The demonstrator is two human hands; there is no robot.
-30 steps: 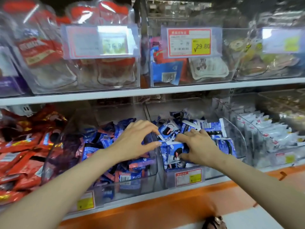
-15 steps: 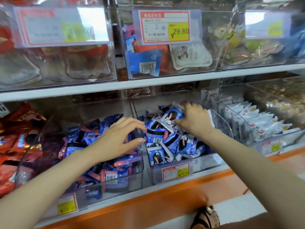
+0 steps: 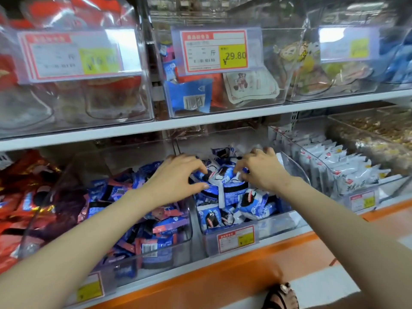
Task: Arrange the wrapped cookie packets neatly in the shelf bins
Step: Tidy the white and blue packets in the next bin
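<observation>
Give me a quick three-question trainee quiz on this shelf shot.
1. True or false: the right hand reaches into the right-hand bin of white packets.
2. The red-and-yellow price tag on the upper clear plastic bin reads: A 19.80, B 29.80, C 39.80?
3. Fill in: the shelf's front ledge is ____.
Key: 1 false, it is over the blue-and-white wrapped cookie packets; 2 B; 3 orange.

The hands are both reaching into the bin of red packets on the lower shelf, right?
Not red: the head view shows the left hand and the right hand both reaching into the bin of blue-and-white packets on the lower shelf.
</observation>
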